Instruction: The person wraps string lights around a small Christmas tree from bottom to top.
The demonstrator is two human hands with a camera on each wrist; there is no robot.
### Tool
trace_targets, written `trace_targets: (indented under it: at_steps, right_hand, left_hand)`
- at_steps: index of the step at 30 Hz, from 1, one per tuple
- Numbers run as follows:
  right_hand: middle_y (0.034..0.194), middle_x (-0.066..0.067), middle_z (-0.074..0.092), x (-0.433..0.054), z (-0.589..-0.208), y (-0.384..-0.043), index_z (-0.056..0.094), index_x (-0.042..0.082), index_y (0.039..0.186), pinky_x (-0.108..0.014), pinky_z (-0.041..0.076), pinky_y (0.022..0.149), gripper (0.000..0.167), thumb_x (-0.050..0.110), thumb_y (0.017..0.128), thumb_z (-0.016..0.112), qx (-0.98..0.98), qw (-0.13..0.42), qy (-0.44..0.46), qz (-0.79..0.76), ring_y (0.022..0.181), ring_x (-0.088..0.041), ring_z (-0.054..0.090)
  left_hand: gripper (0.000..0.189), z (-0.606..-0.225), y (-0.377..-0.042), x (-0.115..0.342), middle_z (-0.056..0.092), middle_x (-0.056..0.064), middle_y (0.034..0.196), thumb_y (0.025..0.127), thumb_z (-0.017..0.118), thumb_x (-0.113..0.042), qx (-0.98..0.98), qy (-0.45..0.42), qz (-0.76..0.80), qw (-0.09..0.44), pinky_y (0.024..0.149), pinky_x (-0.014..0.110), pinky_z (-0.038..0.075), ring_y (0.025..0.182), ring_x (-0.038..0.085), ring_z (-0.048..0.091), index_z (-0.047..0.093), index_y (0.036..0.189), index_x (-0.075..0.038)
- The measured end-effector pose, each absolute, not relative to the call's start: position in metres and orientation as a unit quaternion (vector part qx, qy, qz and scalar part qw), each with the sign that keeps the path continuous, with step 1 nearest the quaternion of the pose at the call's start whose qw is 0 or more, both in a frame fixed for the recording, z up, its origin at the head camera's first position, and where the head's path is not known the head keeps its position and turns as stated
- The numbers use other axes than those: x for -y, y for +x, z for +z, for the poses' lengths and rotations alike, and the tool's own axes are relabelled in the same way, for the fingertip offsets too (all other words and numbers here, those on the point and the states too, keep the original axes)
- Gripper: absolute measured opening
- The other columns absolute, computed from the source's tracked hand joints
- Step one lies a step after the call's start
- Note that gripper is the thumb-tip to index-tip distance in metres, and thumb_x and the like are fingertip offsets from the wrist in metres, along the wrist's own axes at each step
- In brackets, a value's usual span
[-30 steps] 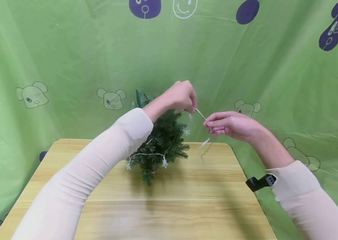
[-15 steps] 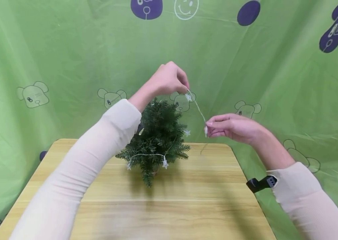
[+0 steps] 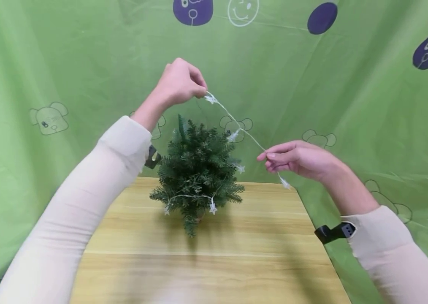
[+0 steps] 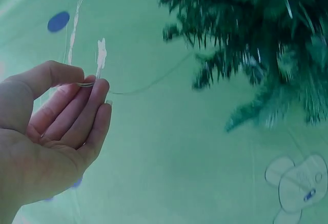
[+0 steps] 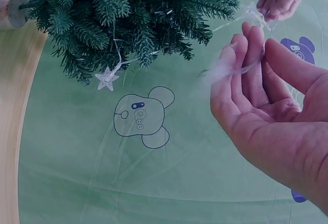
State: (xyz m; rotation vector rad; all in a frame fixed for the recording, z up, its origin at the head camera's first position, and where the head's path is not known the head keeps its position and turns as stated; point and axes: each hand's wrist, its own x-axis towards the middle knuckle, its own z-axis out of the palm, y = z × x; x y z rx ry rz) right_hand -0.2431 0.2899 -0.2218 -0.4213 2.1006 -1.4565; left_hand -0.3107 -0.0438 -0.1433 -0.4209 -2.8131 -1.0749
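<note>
A small artificial Christmas tree (image 3: 199, 169) stands on the wooden table, with part of a star string light (image 3: 189, 195) draped across its lower front. Raised above the tree's upper left, my left hand (image 3: 181, 82) pinches the light string between thumb and fingertips; one star (image 4: 101, 55) sticks up by those fingers. To the right of the tree, my right hand (image 3: 299, 160) holds the same string at thumb and fingers, and a star (image 3: 285, 183) dangles below it. The string slants down between both hands with another star (image 3: 234, 135) hanging midway. A star (image 5: 107, 79) hangs at the tree's side.
The wooden table (image 3: 214, 270) extends toward me in front of the tree. A green curtain (image 3: 104, 55) with bear and smiley prints hangs close behind and around it. A dark wrist camera (image 3: 334, 232) sits at my right cuff, another (image 3: 153, 157) at the left.
My left hand has risen and moved left over the tree, drawing the string into a longer slanted line. My right hand stays nearly in place while more string and stars show between the hands.
</note>
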Motion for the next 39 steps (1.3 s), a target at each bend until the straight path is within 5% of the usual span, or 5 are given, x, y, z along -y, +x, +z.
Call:
trace_targets:
  at_steps: [15, 24, 30, 39]
  right_hand:
    - [0.108, -0.009, 0.071, -0.283, -0.213, -0.240, 0.067, 0.000, 0.119, -0.034, 0.057, 0.093, 0.023, 0.013, 0.101, 0.059, -0.787, 0.315, -0.224, -0.480, 0.097, -0.019, 0.067]
    - [0.105, -0.007, 0.069, -0.267, -0.209, -0.236, 0.067, 0.001, 0.116, -0.032, 0.056, 0.094, 0.021, 0.013, 0.101, 0.057, -0.786, 0.321, -0.235, -0.473, 0.096, -0.018, 0.065]
    - [0.106, -0.009, 0.070, -0.253, -0.209, -0.234, 0.068, 0.002, 0.115, -0.033, 0.056, 0.095, 0.020, 0.012, 0.100, 0.059, -0.787, 0.314, -0.228, -0.480, 0.097, -0.019, 0.066]
    - [0.105, -0.009, 0.072, -0.244, -0.212, -0.233, 0.069, 0.002, 0.114, -0.037, 0.056, 0.095, 0.020, 0.012, 0.098, 0.062, -0.782, 0.325, -0.221, -0.484, 0.095, -0.020, 0.067]
  left_hand:
    - [0.020, -0.153, -0.313, 0.104, 0.077, -0.004, 0.101, 0.090, 0.071, -0.020, 0.932, -0.070, -0.354, 0.034, 0.086, 0.030, 0.045, 0.098, 0.014, 0.061, 0.075, 0.110, -0.017]
    - [0.022, -0.173, -0.319, 0.117, 0.077, 0.007, 0.104, 0.093, 0.071, -0.017, 0.935, -0.048, -0.350, 0.033, 0.075, 0.028, 0.049, 0.085, 0.014, 0.067, 0.074, 0.114, -0.013]
    - [0.020, -0.185, -0.322, 0.126, 0.077, 0.008, 0.102, 0.092, 0.070, -0.014, 0.942, -0.051, -0.329, 0.043, 0.093, 0.038, 0.049, 0.094, 0.019, 0.064, 0.074, 0.111, -0.010]
    - [0.016, -0.218, -0.318, 0.140, 0.077, 0.014, 0.101, 0.091, 0.070, -0.009, 0.948, -0.085, -0.306, 0.018, 0.093, 0.045, 0.053, 0.088, 0.024, 0.069, 0.075, 0.106, -0.004]
